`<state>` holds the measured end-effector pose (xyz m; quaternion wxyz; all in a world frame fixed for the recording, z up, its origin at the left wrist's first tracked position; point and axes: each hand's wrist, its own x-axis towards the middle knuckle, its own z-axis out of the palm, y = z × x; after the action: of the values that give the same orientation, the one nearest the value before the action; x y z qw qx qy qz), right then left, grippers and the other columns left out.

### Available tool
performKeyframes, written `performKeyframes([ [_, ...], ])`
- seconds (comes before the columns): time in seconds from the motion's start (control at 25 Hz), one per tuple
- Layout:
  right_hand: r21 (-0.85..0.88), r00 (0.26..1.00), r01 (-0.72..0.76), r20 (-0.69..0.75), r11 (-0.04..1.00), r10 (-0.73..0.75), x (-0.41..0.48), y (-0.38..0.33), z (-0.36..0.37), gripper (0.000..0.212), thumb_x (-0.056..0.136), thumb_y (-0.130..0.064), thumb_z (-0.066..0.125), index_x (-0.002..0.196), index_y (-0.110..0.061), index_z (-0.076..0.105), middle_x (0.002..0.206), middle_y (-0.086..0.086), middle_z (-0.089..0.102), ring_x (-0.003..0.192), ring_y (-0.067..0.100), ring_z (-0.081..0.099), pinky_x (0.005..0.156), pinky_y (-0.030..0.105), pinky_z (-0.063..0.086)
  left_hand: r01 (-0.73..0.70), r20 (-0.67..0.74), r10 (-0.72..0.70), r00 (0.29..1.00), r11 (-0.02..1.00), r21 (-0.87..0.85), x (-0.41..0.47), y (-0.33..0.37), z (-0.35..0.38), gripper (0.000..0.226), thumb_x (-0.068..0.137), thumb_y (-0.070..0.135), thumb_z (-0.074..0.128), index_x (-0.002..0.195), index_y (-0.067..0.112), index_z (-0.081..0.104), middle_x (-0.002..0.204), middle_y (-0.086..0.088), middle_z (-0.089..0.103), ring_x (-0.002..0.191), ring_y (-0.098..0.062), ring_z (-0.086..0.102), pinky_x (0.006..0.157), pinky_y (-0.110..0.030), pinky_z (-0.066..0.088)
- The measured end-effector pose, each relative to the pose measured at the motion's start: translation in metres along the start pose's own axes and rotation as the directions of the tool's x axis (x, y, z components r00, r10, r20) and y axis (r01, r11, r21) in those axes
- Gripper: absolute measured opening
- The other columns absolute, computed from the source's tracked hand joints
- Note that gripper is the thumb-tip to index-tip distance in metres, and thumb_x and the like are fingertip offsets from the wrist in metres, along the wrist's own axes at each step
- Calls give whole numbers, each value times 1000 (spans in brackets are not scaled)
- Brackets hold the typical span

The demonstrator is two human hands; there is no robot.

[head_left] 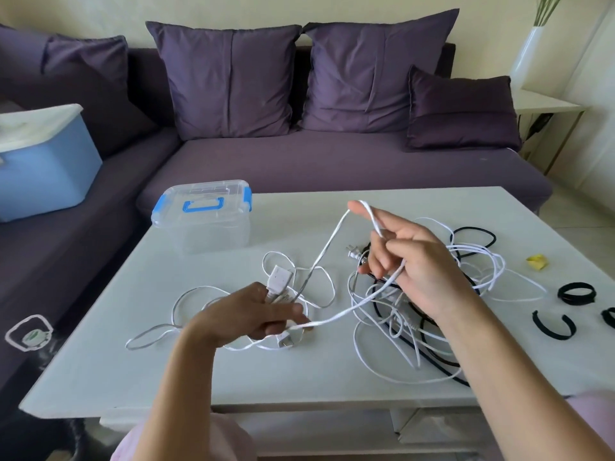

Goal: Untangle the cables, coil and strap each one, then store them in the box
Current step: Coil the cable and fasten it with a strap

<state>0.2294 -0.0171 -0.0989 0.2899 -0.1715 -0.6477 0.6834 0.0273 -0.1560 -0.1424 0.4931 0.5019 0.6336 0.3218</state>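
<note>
The left hand (pixel 256 314) grips a white adapter (pixel 279 277) and the white cable (pixel 327 245). The cable runs up over the right hand's (pixel 416 264) raised forefinger and through its curled fingers. The tangle (pixel 396 321) lies under that hand, and the closed clear box (pixel 203 217) stands beyond the left.

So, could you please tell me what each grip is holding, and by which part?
The left grip pinches the white cable just below its boxy plug end; the right grip holds a mid-length loop of it, draped over the forefinger.
</note>
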Motion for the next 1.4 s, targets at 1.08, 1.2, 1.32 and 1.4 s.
performKeyframes([
  [1.08, -192, 874, -452, 102, 871, 476, -15, 75, -32, 44, 71, 15, 28, 54, -12, 59, 48, 0, 42, 43, 10, 40, 38, 19, 36, 5, 147, 602, 785, 231, -973, 9, -1, 4, 48, 104, 30, 30, 114, -13, 48, 49, 4, 24, 38, -2, 24, 36, -17, 17],
  [1.2, 77, 852, -518, -48, 852, 522, -9, 75, -49, 48, 75, 19, 15, 50, -11, 43, 47, 2, 39, 38, 11, 37, 30, 14, 17, -42, 317, 624, 714, 490, -871, 7, -4, 7, 50, 103, 33, 31, 114, -11, 53, 46, 4, 25, 37, -2, 21, 39, -11, 21],
  [1.32, 344, 833, -477, -115, 809, 541, -2, 70, -53, 33, 79, 14, 22, 67, -4, 48, 49, 2, 44, 36, 8, 39, 25, 12, 12, -39, 447, 247, 859, 905, -424, 12, -5, 12, 45, 96, 44, 41, 104, 8, 67, 51, 10, 35, 38, 0, 26, 40, -10, 24],
  [1.4, 457, 874, -383, -103, 802, 476, 1, 63, -49, 18, 73, 4, 40, 79, 3, 57, 54, 2, 46, 33, 5, 35, 25, 12, 13, 55, 371, 30, 928, 975, -216, 18, -4, 17, 46, 94, 44, 36, 104, 11, 67, 56, 7, 33, 42, -4, 24, 43, -15, 22],
])
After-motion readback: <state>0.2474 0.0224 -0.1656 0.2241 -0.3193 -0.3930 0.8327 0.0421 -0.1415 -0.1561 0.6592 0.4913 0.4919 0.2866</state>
